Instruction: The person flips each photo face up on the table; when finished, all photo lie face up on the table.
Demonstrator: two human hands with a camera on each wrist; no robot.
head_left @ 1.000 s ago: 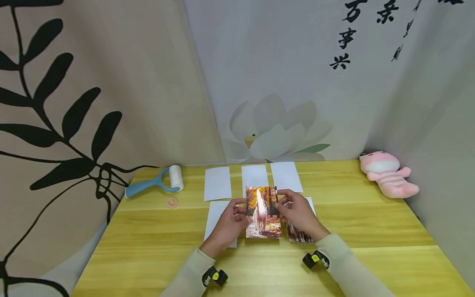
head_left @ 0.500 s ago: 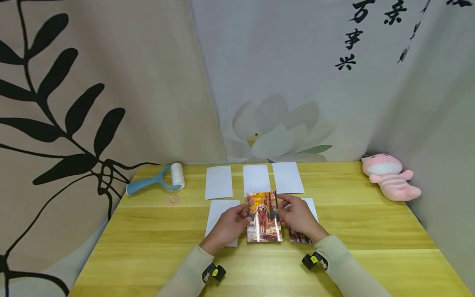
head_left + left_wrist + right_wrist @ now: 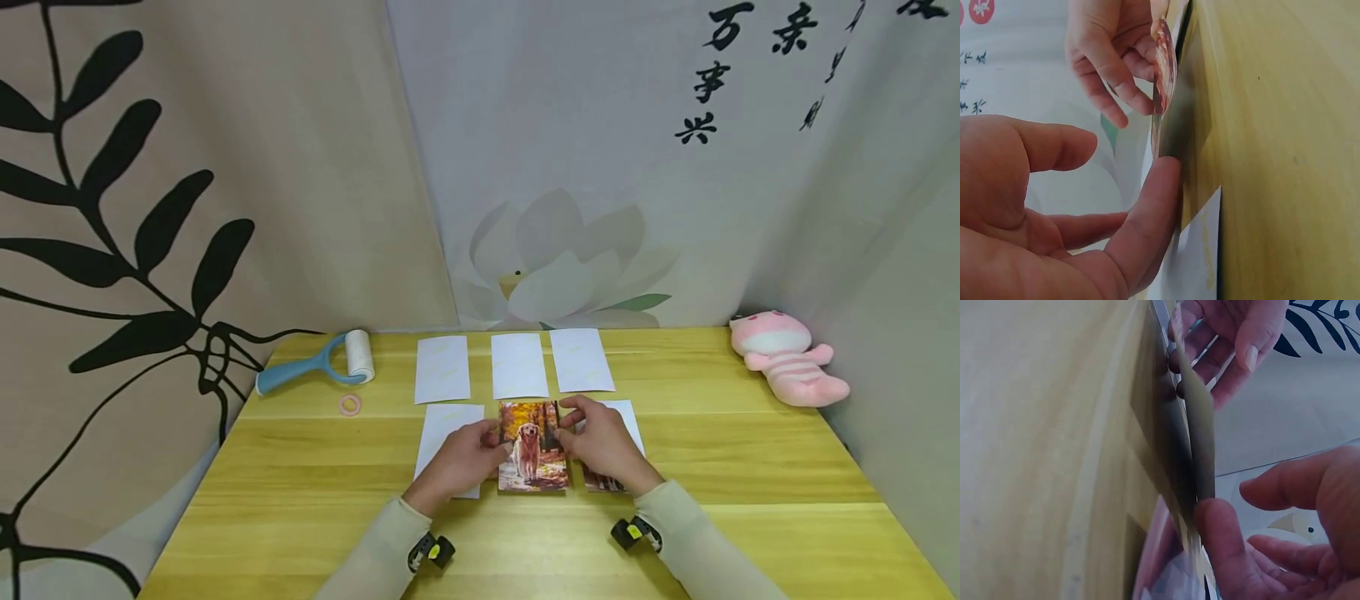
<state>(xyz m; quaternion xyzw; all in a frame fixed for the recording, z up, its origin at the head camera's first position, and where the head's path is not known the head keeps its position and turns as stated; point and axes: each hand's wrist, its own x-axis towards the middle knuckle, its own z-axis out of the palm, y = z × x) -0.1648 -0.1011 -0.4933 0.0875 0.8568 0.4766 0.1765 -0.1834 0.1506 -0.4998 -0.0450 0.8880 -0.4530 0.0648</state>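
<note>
A photo print of a golden dog among autumn leaves (image 3: pixel 528 450) is between the two hands, face up and close over the table. My left hand (image 3: pixel 468 458) is at its left edge; the left wrist view shows a fingertip (image 3: pixel 1166 172) at the edge and the thumb (image 3: pixel 1063 147) apart from it. My right hand (image 3: pixel 603 442) is at the right edge, a fingertip (image 3: pixel 1216 515) touching the slightly bowed print (image 3: pixel 1200 431), its thumb also apart. White cards (image 3: pixel 442 369) lie around, partly hidden by the hands. Under the right hand shows another picture print (image 3: pixel 602 482).
A blue-handled lint roller (image 3: pixel 300 371) lies at the table's back left, with a small pink ring (image 3: pixel 349 405) in front of it. A pink plush toy (image 3: pixel 787 358) rests at the back right corner. Printed curtains hang behind the wooden table (image 3: pixel 300 508).
The dog photo has come down towards the table between both hands and lies flatter, its glare faded. The white card behind it is now fully uncovered. The head view has shifted slightly.
</note>
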